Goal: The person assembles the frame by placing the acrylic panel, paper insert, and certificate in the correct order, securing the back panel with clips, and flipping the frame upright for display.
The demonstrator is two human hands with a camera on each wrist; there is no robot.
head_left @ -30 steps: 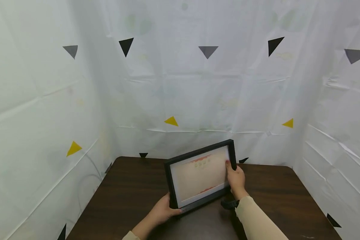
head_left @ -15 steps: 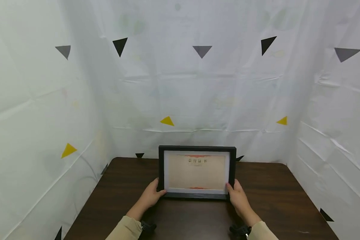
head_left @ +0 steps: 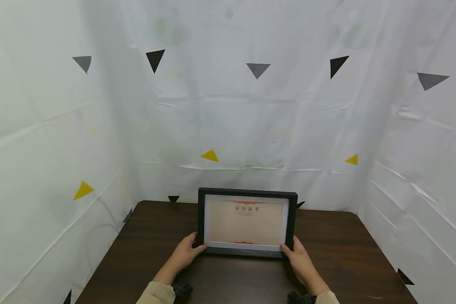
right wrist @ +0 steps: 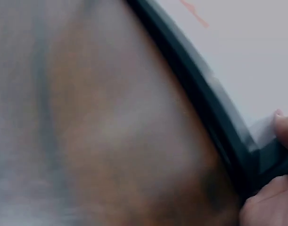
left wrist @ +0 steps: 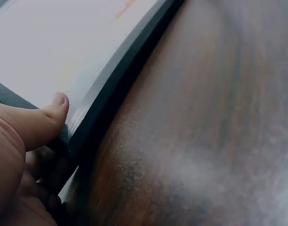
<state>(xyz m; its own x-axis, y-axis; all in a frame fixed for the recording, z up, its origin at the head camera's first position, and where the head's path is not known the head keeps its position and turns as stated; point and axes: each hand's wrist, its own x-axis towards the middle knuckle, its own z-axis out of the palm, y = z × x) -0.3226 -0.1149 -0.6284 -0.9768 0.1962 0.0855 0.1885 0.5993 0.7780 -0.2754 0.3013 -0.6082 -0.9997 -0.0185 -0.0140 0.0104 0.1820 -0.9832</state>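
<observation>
A black picture frame (head_left: 247,252) surrounds a cream certificate (head_left: 245,226) with red trim, a white border and dark characters near its top. It faces me, nearly level, in the middle of the head view. My left hand (head_left: 183,254) grips its lower left corner, thumb on the front and fingers behind, as the left wrist view shows. At the lower right corner my right hand (head_left: 301,262) holds it the same way, its thumb (right wrist: 286,128) over the front edge. Most of the fingers are hidden behind the frame.
Beneath the frame is a dark brown wooden table (head_left: 349,261) with rounded far corners. White sheeting (head_left: 243,126) with black, grey and yellow triangles hangs behind it and on both sides. A cable outline (head_left: 99,228) shows through at the left.
The picture frame was tilted, its right side higher; it has turned level and come to face me. Both hands have kept hold of it, the right one coming lower. Over the last half second little moved.
</observation>
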